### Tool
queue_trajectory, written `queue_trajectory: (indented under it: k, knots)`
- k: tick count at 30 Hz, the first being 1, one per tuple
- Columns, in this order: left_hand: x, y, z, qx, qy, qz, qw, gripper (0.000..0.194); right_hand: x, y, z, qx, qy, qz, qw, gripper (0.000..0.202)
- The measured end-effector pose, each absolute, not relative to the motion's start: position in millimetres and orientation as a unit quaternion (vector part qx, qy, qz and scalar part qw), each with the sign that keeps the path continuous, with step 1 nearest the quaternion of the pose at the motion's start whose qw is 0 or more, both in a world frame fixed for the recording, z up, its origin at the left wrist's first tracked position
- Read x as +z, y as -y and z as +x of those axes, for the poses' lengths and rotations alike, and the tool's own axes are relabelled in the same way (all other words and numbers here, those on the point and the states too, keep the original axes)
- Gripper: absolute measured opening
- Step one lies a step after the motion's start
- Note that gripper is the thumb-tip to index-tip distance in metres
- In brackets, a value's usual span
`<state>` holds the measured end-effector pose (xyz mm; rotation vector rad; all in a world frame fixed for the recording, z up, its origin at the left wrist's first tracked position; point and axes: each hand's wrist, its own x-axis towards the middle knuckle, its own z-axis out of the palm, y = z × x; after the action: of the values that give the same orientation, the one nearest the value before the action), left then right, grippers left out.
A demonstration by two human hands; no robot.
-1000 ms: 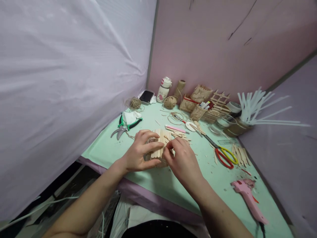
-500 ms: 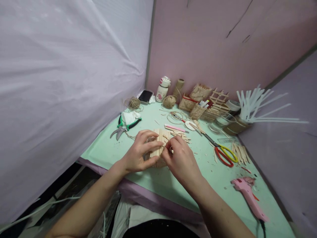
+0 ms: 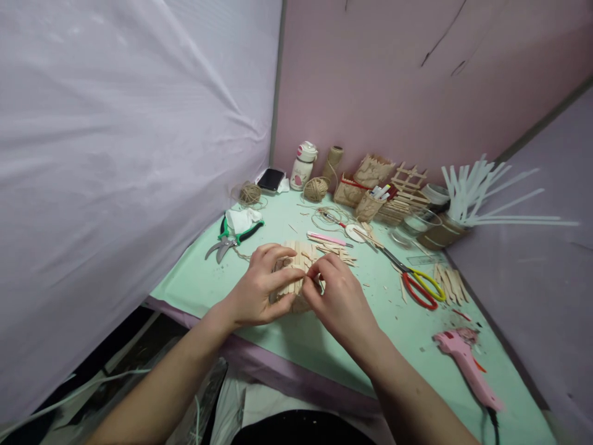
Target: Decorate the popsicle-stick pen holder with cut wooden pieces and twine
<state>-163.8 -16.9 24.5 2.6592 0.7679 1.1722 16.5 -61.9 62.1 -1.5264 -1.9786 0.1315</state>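
Near the front of the table, a small piece made of pale wooden craft sticks (image 3: 291,287) stands between my hands. My left hand (image 3: 266,287) grips it from the left, thumb at the near side and fingers over the top. From the right, my right hand (image 3: 340,300) has its thumb and forefinger pinched together at the piece's right edge, against my left forefinger's tip. Whatever that pinch holds is too small and hidden to make out. Just beyond the hands lie loose broken sticks (image 3: 337,252) and a pink pen-like tool (image 3: 328,238).
Pruning shears (image 3: 227,241) lie at left. To the right are scissors (image 3: 417,284) and a pink glue gun (image 3: 467,371) with a cord. Twine balls (image 3: 315,189), a bottle (image 3: 303,167), stick-built boxes (image 3: 349,190) and a holder of white glue sticks (image 3: 467,198) line the back.
My left forefinger has shifted slightly over the stick piece, and the fingertips of both hands meet more closely. The view has moved a little; the tools lie where they were.
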Motion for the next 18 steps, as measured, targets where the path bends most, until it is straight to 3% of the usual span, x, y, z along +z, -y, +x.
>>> queue_trajectory:
  k: [7,13,18]
  knots:
    - [24,16,-165,0.391,-0.244,0.886,0.055,0.036,66,79,36,0.060,0.752,-0.532,0.383,0.010]
    - [24,16,-165,0.382,-0.251,0.888,0.055,0.037,54,84,42,0.030,0.794,-0.477,0.375,0.024]
    - [26,17,-165,0.383,-0.253,0.887,0.057,0.036,51,84,41,0.028,0.806,-0.478,0.349,0.023]
